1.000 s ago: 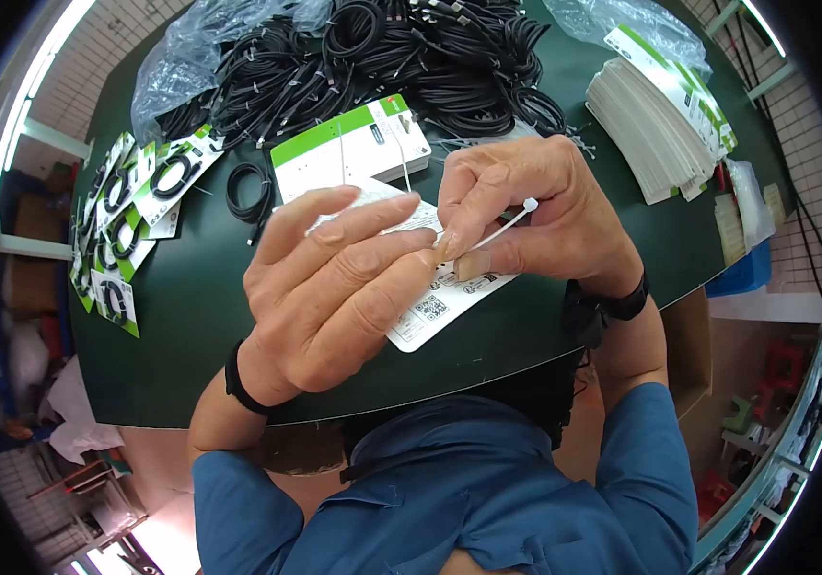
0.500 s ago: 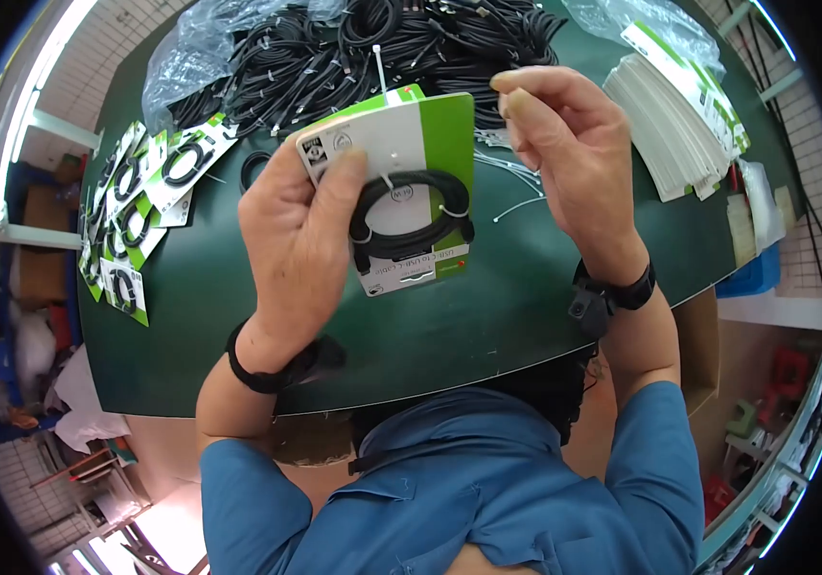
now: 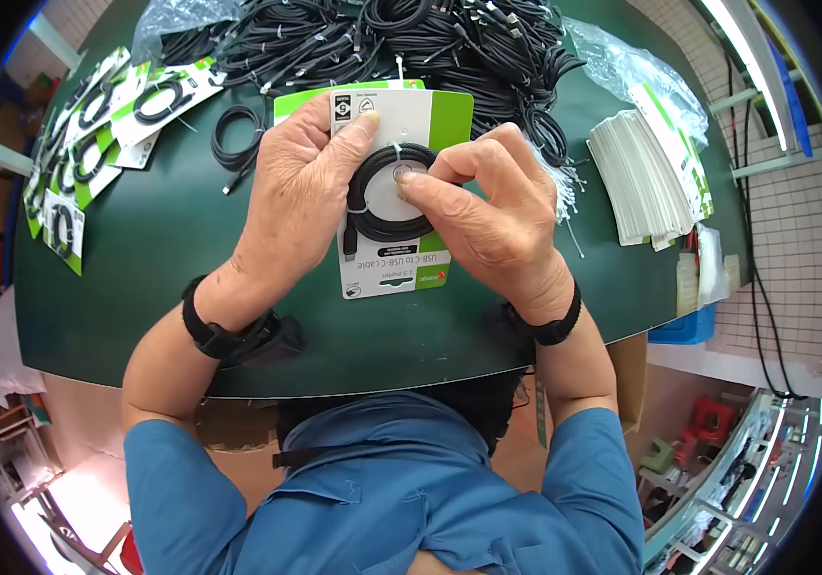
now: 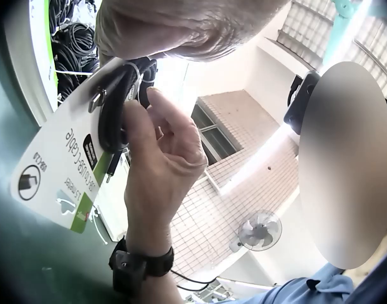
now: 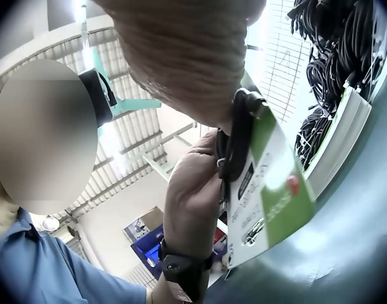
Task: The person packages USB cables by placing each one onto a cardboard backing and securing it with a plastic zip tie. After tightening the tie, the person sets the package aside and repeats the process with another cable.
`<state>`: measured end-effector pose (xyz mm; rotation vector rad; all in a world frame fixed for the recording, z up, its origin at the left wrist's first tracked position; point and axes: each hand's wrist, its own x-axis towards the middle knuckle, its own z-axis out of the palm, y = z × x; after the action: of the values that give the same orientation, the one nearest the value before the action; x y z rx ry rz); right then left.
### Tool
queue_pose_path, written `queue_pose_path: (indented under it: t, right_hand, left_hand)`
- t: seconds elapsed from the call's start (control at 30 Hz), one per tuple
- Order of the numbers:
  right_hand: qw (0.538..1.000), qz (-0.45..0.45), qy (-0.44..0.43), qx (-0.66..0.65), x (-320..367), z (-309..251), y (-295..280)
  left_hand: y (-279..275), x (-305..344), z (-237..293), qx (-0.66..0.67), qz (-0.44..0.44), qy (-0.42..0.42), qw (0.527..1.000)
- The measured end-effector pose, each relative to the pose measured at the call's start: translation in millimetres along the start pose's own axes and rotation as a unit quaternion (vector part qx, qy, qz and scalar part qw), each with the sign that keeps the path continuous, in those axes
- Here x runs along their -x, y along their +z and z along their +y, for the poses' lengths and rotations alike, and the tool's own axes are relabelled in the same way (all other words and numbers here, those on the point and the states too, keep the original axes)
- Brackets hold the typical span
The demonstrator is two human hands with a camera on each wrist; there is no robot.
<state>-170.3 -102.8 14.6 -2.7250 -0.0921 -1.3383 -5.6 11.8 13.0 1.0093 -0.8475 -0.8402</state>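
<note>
My left hand (image 3: 291, 196) grips the upper left of a white-and-green card (image 3: 420, 115), thumb on its front. A coiled black cable (image 3: 387, 225) lies against the card, with white ties at its top and left side. The right hand (image 3: 497, 206) has thumb and forefinger at the coil's right part; the thumb tip is inside the ring. In the left wrist view the right hand (image 4: 158, 164) pinches the coil's edge beside the card (image 4: 60, 161). A white tie (image 3: 399, 65) sticks up beyond the card's top edge.
Finished-looking cards with coils (image 3: 157, 105) lie at the left. Behind are a loose coil (image 3: 235, 136) and a heap of black cables (image 3: 468, 57). At the right stands a stack of cards (image 3: 636, 182), near white ties (image 3: 564, 187) and clear plastic (image 3: 622, 57).
The card has been turned over, showing the coil side upright to the camera. Since half a second ago the right hand has come down and left onto the coil; the view has shifted.
</note>
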Motion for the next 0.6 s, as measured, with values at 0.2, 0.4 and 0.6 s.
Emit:
queue_pose_path:
  t: [0.2,0.4,0.6]
  right_hand:
    - [1.000,-0.005,-0.001,0.030,-0.4,-1.0,-0.2]
    - [0.998,0.031,0.019,0.041,-1.0,-2.0,2.8]
    - [0.997,0.070,0.035,0.026,-0.5,-1.1,-0.9]
  left_hand:
    - [0.7,2.5,-7.6,0.005,0.001,-0.012,1.000]
    - [2.6,5.2,0.7,-0.020,-0.024,0.002,1.000]
    - [13.1,13.4,12.3,-0.075,-0.051,0.040,0.995]
